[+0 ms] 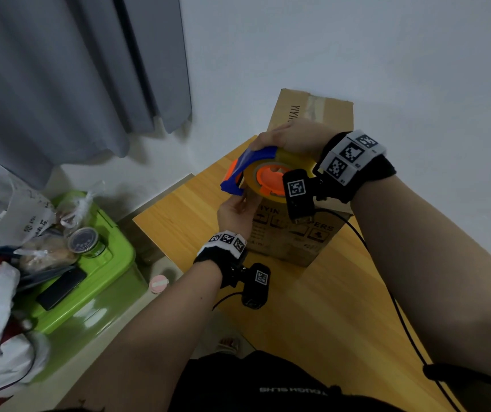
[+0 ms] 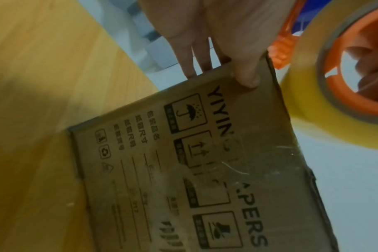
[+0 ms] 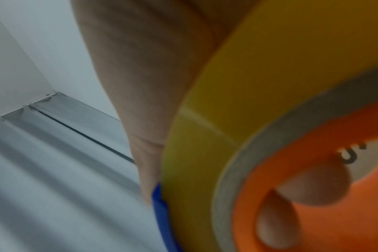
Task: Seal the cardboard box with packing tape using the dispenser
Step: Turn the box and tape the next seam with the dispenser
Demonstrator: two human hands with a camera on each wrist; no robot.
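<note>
Hands on task — right hand [image 1: 290, 138] grips dispenser [image 1: 256, 172], left hand [image 1: 236, 214] grips box [image 1: 312, 114].

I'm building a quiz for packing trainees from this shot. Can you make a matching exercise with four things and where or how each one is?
Things:
1. tape dispenser
2. cardboard box
3. left hand
4. phone

Places or states:
A. lying on the green bin's lid
B. standing on the wooden table
C. gripped by the right hand above the box
D. holding the box's upper corner, thumb on the printed side

Pairs: 1-C, 2-B, 3-D, 4-A
</note>
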